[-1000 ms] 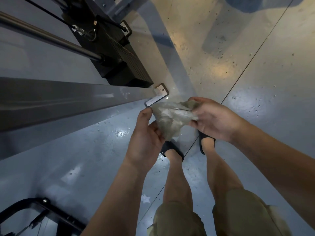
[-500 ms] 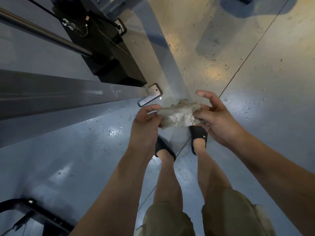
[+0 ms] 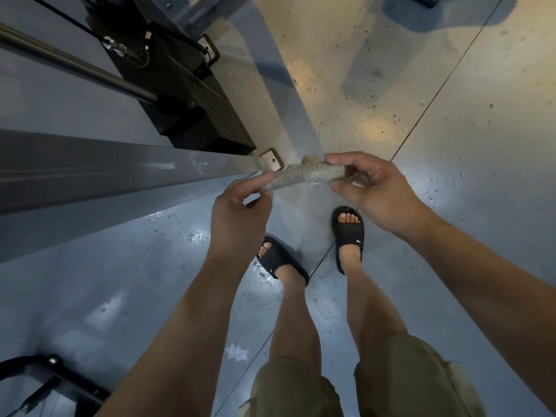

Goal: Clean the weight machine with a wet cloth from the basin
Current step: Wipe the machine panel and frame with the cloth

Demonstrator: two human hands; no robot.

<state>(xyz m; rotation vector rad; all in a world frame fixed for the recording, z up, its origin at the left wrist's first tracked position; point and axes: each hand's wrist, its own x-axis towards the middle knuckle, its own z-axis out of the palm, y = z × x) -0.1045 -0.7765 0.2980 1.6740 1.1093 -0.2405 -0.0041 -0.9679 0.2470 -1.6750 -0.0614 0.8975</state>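
Observation:
A grey-beige cloth (image 3: 304, 176) is stretched into a narrow roll between both hands, above the floor. My left hand (image 3: 240, 215) pinches its left end and my right hand (image 3: 373, 191) pinches its right end. The weight machine fills the left side: a grey upright post (image 3: 105, 170) runs from the left edge toward the cloth, and a black weight stack (image 3: 192, 94) sits behind it with a steel guide rod (image 3: 75, 66). No basin is in view.
The post's floor plate (image 3: 270, 164) lies just behind the cloth. My feet in black slides (image 3: 349, 236) stand on the glossy grey floor (image 3: 451, 145). A black metal frame (image 3: 45, 377) sits at the lower left corner.
The cloth went from a loose crumpled wad to a narrow roll pulled out between the hands. The hands moved apart and my feet stepped apart.

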